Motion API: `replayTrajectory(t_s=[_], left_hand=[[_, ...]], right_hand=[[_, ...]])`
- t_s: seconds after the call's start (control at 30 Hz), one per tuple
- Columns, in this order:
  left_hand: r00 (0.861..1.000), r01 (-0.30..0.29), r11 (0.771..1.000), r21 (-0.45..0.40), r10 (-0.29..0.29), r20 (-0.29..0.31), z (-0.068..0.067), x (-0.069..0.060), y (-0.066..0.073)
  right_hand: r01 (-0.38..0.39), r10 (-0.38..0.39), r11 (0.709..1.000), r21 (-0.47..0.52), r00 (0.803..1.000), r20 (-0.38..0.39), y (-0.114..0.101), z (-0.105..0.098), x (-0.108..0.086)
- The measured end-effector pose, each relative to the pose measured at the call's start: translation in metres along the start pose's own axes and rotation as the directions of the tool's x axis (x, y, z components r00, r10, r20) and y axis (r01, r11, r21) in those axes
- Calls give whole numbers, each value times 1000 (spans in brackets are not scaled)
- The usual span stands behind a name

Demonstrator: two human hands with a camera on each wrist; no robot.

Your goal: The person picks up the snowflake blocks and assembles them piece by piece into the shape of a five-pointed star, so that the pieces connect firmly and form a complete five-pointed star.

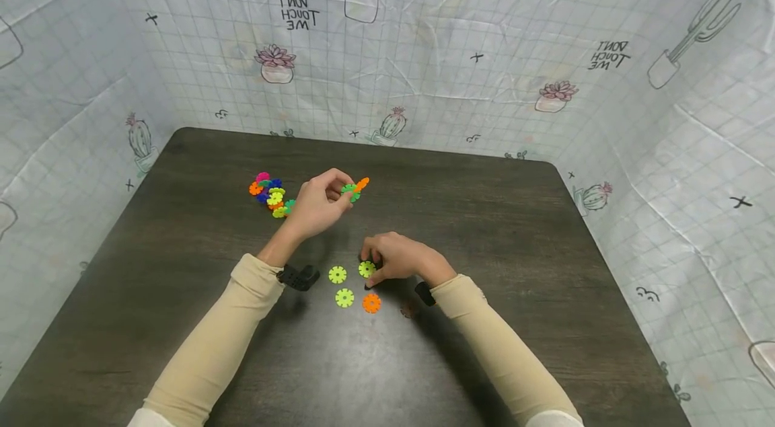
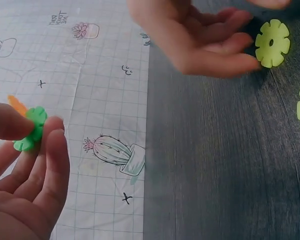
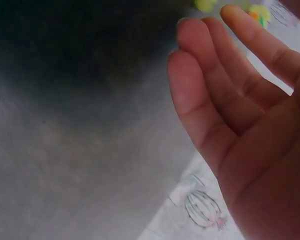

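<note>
The left hand [image 1: 319, 206] was raised above the worktop [image 1: 484, 225], its grip narrow, thumb and fingers pinching a notched green disc [image 2: 37, 115]. An orange disc [image 1: 363, 183] stuck out from the green disc at an angle, seen nearly edge-on. The right hand [image 1: 398, 257] was low over the worktop, its grip fairly wide, with the thumb and fingers around a yellow-green disc [image 1: 366, 269]; whether they touched its rim, the observer could not tell.

2 more yellow-green discs [image 1: 338, 275] lay flat near it on the left, and a loose orange disc [image 1: 372, 303] lay flat just nearer the person. Farther off, on the far left part of the worktop, was a cluster of discs [image 1: 275, 197] in pink, orange, blue, yellow and green, partly hidden by the left hand. Beige sleeves [image 1: 212, 339] covered both forearms, and a black band [image 1: 297, 277] showed at each wrist. A pale cloth [image 1: 424, 44], printed with a grid and potted cacti, hung behind the worktop and along its sides.
</note>
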State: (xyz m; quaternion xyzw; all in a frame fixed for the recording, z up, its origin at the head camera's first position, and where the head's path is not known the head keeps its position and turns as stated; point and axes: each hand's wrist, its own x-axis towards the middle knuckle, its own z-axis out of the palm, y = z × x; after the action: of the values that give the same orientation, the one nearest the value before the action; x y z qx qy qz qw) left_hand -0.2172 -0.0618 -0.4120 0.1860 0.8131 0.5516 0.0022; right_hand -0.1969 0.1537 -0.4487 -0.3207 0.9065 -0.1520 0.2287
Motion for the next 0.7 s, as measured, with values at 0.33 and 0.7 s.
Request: replayTrajectory(t_s=[0.33, 0.7], left_hand=[[1000, 24, 998, -55, -24, 8, -3, -3, 4], [999, 42, 994, -100, -41, 17, -3, -2, 7]], right_hand=[[32, -32, 999, 28, 999, 1, 0, 8, 6], [165, -92, 969, 186, 933, -348, 9, -9, 0]])
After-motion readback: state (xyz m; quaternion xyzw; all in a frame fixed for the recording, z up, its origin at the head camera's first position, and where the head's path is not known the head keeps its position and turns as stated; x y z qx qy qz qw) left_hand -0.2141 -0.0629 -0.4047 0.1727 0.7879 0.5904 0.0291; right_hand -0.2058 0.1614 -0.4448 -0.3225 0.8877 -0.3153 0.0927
